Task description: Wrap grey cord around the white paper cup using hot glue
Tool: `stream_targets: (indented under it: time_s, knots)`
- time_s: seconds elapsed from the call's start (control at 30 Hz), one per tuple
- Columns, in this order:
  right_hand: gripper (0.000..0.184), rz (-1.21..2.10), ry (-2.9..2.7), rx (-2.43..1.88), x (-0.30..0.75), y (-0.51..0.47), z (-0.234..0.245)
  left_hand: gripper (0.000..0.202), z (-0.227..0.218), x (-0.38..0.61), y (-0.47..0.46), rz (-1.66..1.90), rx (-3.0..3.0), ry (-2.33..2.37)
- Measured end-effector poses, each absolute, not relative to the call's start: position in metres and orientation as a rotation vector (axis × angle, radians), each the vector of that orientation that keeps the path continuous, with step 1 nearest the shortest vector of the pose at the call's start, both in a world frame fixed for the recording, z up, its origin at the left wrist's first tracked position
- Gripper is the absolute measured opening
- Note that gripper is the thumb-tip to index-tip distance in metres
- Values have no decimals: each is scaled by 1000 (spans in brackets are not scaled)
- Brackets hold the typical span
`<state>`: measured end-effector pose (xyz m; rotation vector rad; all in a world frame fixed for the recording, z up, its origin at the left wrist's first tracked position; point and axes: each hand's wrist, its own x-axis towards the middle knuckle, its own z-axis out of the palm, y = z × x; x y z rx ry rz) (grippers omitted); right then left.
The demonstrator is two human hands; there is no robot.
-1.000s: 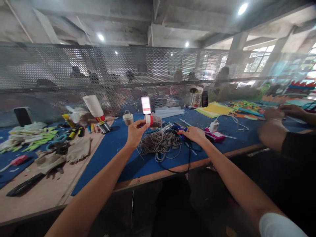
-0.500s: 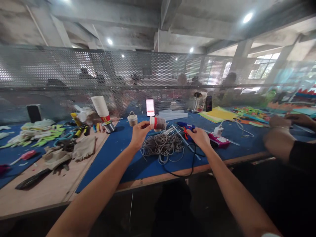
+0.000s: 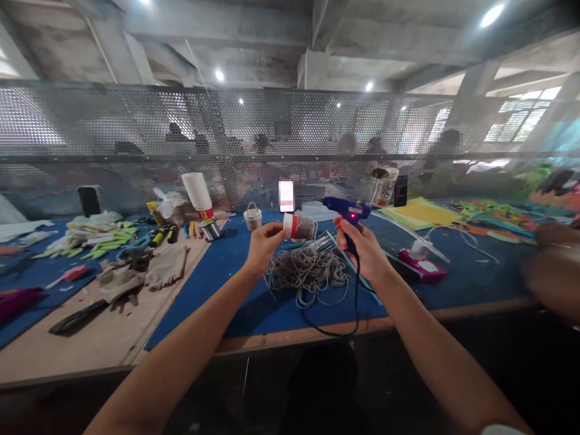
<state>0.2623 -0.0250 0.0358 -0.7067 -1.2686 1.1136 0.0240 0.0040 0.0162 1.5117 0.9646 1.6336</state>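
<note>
My left hand (image 3: 265, 246) pinches a paper cup (image 3: 293, 227) by its white end. The cup lies sideways in the air, with a red band and grey cord wrapped round its far part. My right hand (image 3: 365, 249) is wrapped round the handle of a blue hot glue gun (image 3: 348, 208). Its nozzle points left, above and to the right of the cup, apart from it. A red light glows on its body, and a black cable hangs from the handle. Below both hands, a tangled heap of grey cord (image 3: 308, 269) rests on the blue mat.
Left stand stacked paper cups (image 3: 197, 190), a small cord-covered basket (image 3: 252, 217), gloves (image 3: 167, 266) and scissors (image 3: 136, 249). A lit phone (image 3: 286, 196) leans at the back. Right are a pink power strip (image 3: 421, 266), yellow sheets (image 3: 419, 212) and another person's blurred arm (image 3: 555, 266).
The glue gun has been lifted off the mat by my right hand, its nozzle now level and pointing left. My left hand still holds the cup. The view has turned slightly left.
</note>
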Motion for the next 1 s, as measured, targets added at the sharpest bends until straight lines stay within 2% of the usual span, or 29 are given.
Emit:
stream_targets:
  time_s: [0.13,0.33,0.43,0.67,1.0]
  knots:
    - [37,661,-1563,-954,254,-17,43,19,17,23,5,1672,1569,1004]
    - [39,395,-1745,-1110,250,-6,24,22,16,21,8,1690,1633,1111]
    - [42,338,-1782,-1151,252,-5,16,21,15,20,8,1701,1668,1132]
    - [41,428,-1856,-1186,253,-6,11,23,15,23,7,1714,1657,1154]
    - [47,263,-1921,-1246,255,-6,6,22,19,26,4,1730,1648,1164]
